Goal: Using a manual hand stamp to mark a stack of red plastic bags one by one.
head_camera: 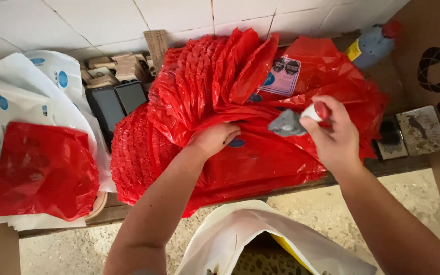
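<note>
A thick fanned stack of red plastic bags (pixel 199 102) lies on a wooden bench against a tiled wall. My left hand (pixel 215 138) reaches into the stack, fingers tucked under the lifted bags and pressing on the flat red bag (pixel 260 163) below. My right hand (pixel 334 135) hovers just right of it, gripping a small stamp (pixel 294 121) with a white and red handle and a grey inked pad that faces left over the flat bag. A printed label (pixel 281 75) shows on a bag behind.
At left lie a separate red bag (pixel 42 170) and white printed bags (pixel 26 86). Dark trays (pixel 118 99) and wooden stamp blocks (pixel 115 66) sit at the back. A grey bottle with a red cap (pixel 375 43), ink pads (pixel 408 133), a cardboard box (pixel 436 66) and an open white bag (pixel 260 237) surround them.
</note>
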